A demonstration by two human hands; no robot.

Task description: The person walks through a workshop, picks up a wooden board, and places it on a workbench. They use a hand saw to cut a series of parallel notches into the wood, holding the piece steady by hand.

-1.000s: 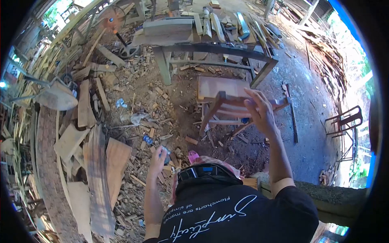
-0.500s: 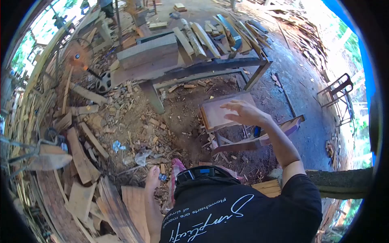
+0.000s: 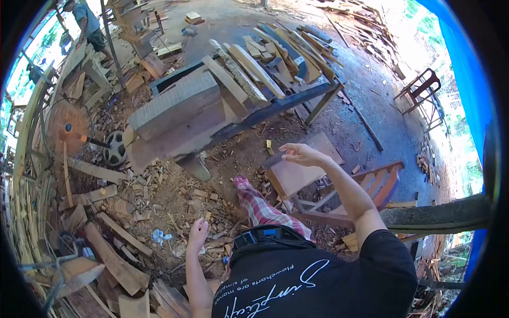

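Note:
My right hand [image 3: 301,155] is over the far edge of a wooden chair's flat seat [image 3: 302,177], overlapping it in this view. Its fingers are partly bent and spread, with the thumb apart and nothing held. The chair's slatted back [image 3: 377,185] curves off toward my right. Down at my left side hangs my left hand [image 3: 199,233], its fingers curled in and nothing showing in them. Below it the ground is strewn with wood offcuts [image 3: 201,193]. My leg in plaid trousers [image 3: 265,209] reaches forward between the two hands.
Ahead stands a workbench [image 3: 265,114] bearing a large wood block [image 3: 175,106] and several boards. An orange fan [image 3: 68,127] and stacked planks [image 3: 114,259] line the left. Another person [image 3: 87,26] stands far left. A second chair [image 3: 419,93] is far right; a thick beam [image 3: 435,214] is near right.
The view has shifted as my leg steps forward. My right hand's fingers have bent more, and my left hand has curled in. The other person shows more fully at the upper left.

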